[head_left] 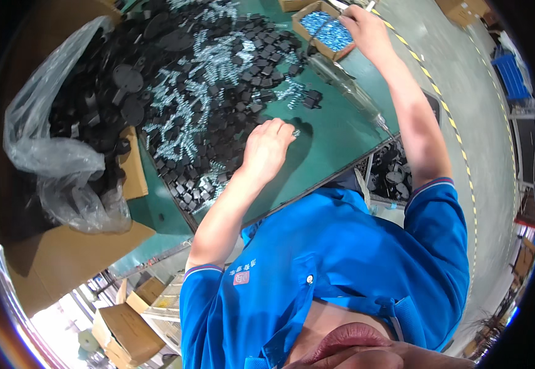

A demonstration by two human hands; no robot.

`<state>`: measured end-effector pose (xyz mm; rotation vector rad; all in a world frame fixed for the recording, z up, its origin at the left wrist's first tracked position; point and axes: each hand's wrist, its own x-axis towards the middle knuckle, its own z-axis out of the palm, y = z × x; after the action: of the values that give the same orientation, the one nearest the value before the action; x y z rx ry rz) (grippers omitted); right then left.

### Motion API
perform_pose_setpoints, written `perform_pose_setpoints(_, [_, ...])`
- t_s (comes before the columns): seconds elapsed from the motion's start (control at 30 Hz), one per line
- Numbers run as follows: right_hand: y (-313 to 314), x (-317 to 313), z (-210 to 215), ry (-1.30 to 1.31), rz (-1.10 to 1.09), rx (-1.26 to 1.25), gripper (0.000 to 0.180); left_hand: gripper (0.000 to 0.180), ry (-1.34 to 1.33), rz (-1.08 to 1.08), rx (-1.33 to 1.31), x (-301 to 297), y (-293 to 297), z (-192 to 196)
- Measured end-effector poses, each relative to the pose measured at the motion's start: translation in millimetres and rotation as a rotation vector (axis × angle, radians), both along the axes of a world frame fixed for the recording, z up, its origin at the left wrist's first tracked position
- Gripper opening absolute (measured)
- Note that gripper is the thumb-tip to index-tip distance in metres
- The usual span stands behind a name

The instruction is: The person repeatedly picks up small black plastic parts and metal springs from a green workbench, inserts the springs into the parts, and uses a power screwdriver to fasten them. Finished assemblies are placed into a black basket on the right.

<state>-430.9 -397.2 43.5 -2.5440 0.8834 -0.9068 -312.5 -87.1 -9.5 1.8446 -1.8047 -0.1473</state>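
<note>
My left hand (267, 149) is closed above the green tabletop (326, 138), at the near edge of a heap of parts. A small silvery spring (296, 133) pokes out at its fingertips. My right hand (369, 35) reaches far forward, fingers curled, beside a small cardboard box (297, 26) of shiny blue-silver small parts (329, 32). Whatever its fingers pinch is too hidden to name. Loose springs (184, 123) lie in clusters over many small black plastic blocks (270, 58). A power screwdriver (350, 89) rests on the table between my arms, its bit toward me.
Larger black plastic parts (126, 79) and a clear plastic bag (52, 123) fill the left side, by cardboard (77, 252). Below the table's right edge stands a bin of black parts (396, 175). A yellow-black floor stripe (443, 104) runs along the right.
</note>
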Motion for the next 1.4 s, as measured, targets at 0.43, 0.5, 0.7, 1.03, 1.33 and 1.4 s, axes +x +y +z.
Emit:
perform_pose_setpoints(0.43, [149.3, -243.8, -110.7, -1.145, -0.211, 1.369, 0.017, 0.064, -0.120, -0.464, -0.147, -84.3, -122.3, 32.2])
perform_pose_setpoints(0.5, [158.8, -240.6, -114.2, -1.085, -0.255, 1.328, 0.026, 0.057, -0.130, -0.459, -0.094, -93.2, -147.4, 8.0])
perform_pose_setpoints(0.7, [183.3, -234.5, -110.1, -1.009, -0.352, 1.304, 0.028, 0.051, -0.071, -0.490, -0.057, -108.8, -151.1, -6.1])
perform_pose_setpoints(1.03, [187.8, -216.9, -116.4, -1.137, -0.308, 1.313, 0.022, 0.052, -0.058, -0.486, -0.077, -111.3, -151.8, -8.1])
perform_pose_setpoints(1.33, [188.3, -204.8, -98.7, -0.835, -0.477, 0.961, 0.018, 0.053, -0.028, -0.471, -0.104, -108.4, -151.1, -10.6])
perform_pose_setpoints(1.4, [182.5, -208.2, -84.1, -0.294, -0.431, 0.344, 0.013, 0.053, -0.033, -0.505, -0.079, -107.8, -150.8, -8.7])
